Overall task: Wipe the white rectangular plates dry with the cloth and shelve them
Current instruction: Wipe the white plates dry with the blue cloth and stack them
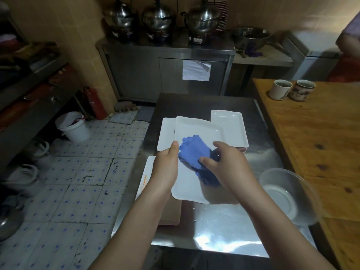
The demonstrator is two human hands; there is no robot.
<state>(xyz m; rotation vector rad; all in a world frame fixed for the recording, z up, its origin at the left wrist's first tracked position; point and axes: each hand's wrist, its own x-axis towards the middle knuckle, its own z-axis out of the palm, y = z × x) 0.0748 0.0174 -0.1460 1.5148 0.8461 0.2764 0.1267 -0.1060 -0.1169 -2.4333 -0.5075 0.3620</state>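
I hold a white rectangular plate [196, 127] above the steel table. My left hand [167, 164] grips the plate's left edge, thumb on top. My right hand [224, 158] presses a crumpled blue cloth [192, 151] onto the plate's middle. Behind it a stack of white rectangular plates [233, 125] rests on the table. Another white plate [165, 133] shows at the left behind the held one, and one more plate [148, 170] lies below my left wrist.
A clear plastic bowl [290, 195] stands at the right on the steel table [224, 230]. Two mugs [280, 92] sit on the wooden table [321, 143] beyond it. Steel pots [157, 16] top the far cabinet. A white bucket [72, 125] is on the tiled floor at the left.
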